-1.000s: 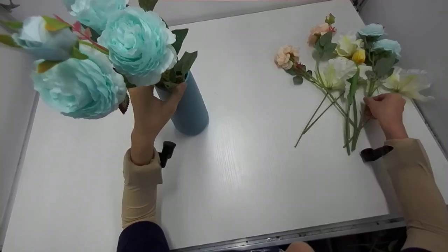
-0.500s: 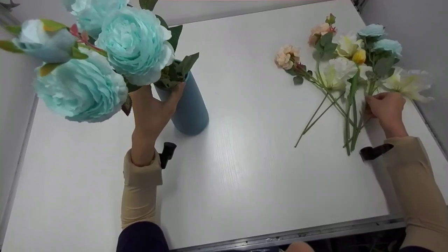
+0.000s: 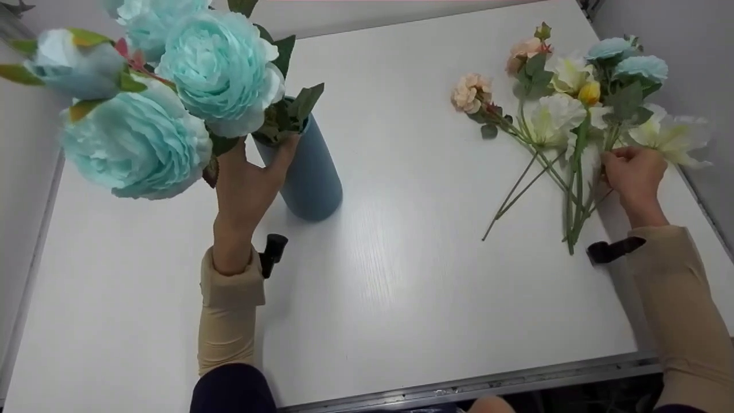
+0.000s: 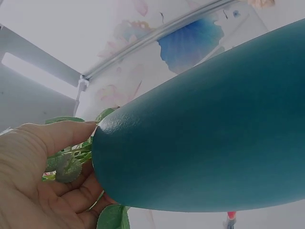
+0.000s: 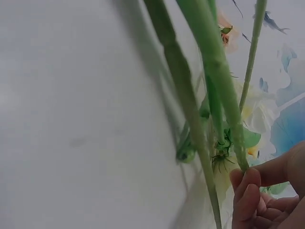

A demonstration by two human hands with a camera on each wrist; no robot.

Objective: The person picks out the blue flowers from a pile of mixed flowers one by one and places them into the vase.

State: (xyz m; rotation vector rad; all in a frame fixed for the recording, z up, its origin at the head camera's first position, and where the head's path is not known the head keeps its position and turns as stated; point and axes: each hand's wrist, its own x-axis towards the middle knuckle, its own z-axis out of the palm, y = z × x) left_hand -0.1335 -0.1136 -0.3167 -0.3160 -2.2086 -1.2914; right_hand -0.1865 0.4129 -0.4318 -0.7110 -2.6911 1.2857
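Head view: your left hand [image 3: 246, 186] wraps the neck of a tall blue vase [image 3: 312, 178] that stands upright on the white worktop [image 3: 401, 258]. Thumb on one side and fingers [image 4: 71, 191] on the other curl round the rim, right where the leafy stems enter. Big pale-teal blooms [image 3: 221, 71] rise above and lean away from that hand, toward the camera.

Well apart, your right hand [image 3: 633, 172] rests on a loose bundle of flowers [image 3: 559, 106] lying flat on the worktop. Peach, cream, yellow and teal heads fan out beyond your fingers; the cut ends of the green stems [image 3: 573, 201] point back past your wrist.

Right wrist view: your fingertips [image 5: 248, 191] pinch a single green stem [image 5: 214, 71] about midway along, while neighbouring stems lie just beside it, some crossing.

To do this well, keep the pinch on that one stem only, since leaves of the others seem tangled close to your fingers and could drag along. Lift slowly and let the neighbours fall free before you travel. Hold the vase firmly, because the heavy-looking blooms lean to one side and may tip it. Keep your left thumb clear of the vase mouth so there is room beside the stems already in it.
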